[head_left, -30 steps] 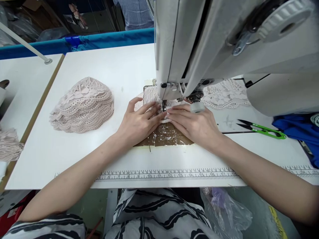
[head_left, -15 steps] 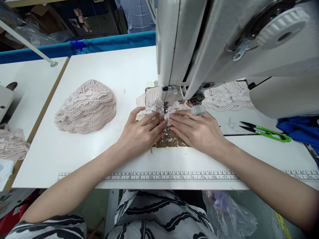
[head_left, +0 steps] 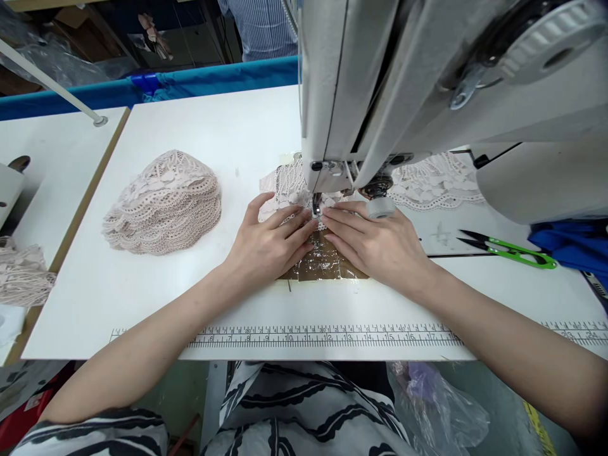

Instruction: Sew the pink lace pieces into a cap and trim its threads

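Under the needle and presser foot (head_left: pixel 316 203) of a sewing machine (head_left: pixel 361 82) lies a pale pink lace piece (head_left: pixel 289 178). My left hand (head_left: pixel 273 237) rests flat on the lace to the left of the foot, fingers stretched out. To the right of the foot, my right hand (head_left: pixel 375 240) lies with its fingers extended on the lace. Beneath both hands a brown taped plate (head_left: pixel 323 259) shows. More lace (head_left: pixel 434 182) lies under the machine arm at the right. My fingers cover part of the lace edge.
A stack of lace pieces (head_left: pixel 164 206) sits to the left. Green thread snips (head_left: pixel 510 249) and blue cloth (head_left: pixel 570 244) lie at the right. A ruler strip (head_left: pixel 304 337) runs along the table's front edge. Beyond the blue cloth barrier (head_left: pixel 228 76) is a person in a striped shirt (head_left: pixel 261 31).
The lace under the foot has shifted slightly away from me, and my fingers have moved a little with it. More of the brown plate shows. The view has tilted slightly.
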Demonstrator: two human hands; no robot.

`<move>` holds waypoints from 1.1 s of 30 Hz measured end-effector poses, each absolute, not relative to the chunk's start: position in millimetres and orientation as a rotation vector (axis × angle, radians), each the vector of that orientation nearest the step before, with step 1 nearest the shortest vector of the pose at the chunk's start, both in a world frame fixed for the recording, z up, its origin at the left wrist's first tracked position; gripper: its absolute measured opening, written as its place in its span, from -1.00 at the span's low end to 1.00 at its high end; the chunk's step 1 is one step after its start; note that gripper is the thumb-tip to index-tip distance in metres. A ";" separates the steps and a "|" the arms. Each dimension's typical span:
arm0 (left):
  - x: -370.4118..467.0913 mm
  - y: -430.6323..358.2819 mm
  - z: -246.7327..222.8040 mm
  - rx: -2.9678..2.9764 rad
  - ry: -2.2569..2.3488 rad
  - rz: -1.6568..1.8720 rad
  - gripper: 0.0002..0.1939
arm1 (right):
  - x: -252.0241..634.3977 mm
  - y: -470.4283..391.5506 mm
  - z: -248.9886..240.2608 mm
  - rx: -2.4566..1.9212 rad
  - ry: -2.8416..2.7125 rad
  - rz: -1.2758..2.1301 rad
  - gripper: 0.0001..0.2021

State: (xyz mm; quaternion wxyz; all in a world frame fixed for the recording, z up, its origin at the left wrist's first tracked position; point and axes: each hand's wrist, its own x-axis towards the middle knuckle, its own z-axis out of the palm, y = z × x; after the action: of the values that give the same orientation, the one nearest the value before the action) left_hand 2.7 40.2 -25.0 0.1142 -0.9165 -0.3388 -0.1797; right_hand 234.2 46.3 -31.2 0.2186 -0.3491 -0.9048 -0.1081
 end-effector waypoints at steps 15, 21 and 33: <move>-0.7 50.9 -28.0 -2.780 -1.088 -0.520 -0.70 | 231.9 48.9 -30.5 -1.094 -2.551 -0.227 -0.69; -1.4 52.3 -26.7 -2.827 -1.160 -0.519 -0.67 | 230.9 50.2 -30.9 -1.106 -2.564 -0.229 -0.67; -3.2 56.1 -27.6 -2.722 -1.077 -0.663 -0.73 | 229.7 49.6 -30.7 -1.096 -2.557 -0.296 -0.69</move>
State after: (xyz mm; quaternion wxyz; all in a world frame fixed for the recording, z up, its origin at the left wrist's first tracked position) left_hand -3.2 56.1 -27.6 0.0701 -0.9046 -0.3579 -0.2204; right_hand 229.7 49.6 -30.7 0.1710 -0.3859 -0.9005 -0.1043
